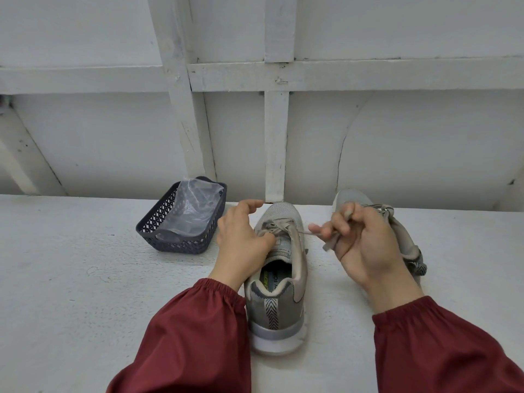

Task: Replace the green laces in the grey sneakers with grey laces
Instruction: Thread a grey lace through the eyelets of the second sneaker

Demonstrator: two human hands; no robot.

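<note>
A grey sneaker [279,282] stands on the white surface with its heel toward me, a grey lace [279,226] crossed through its front eyelets. My left hand [241,236] rests on the sneaker's left side near the eyelets, and what its fingertips do there is hidden. My right hand [360,239] grips the free end of that lace, which runs taut from the eyelets to my fingers with its tip hanging below them. A second grey sneaker [397,231] with a grey lace lies behind my right hand, partly hidden.
A dark plastic basket [158,231] holding a clear plastic bag [195,205] sits to the left of the sneakers. A white panelled wall [275,137] rises right behind them. Dark red sleeves cover both my forearms.
</note>
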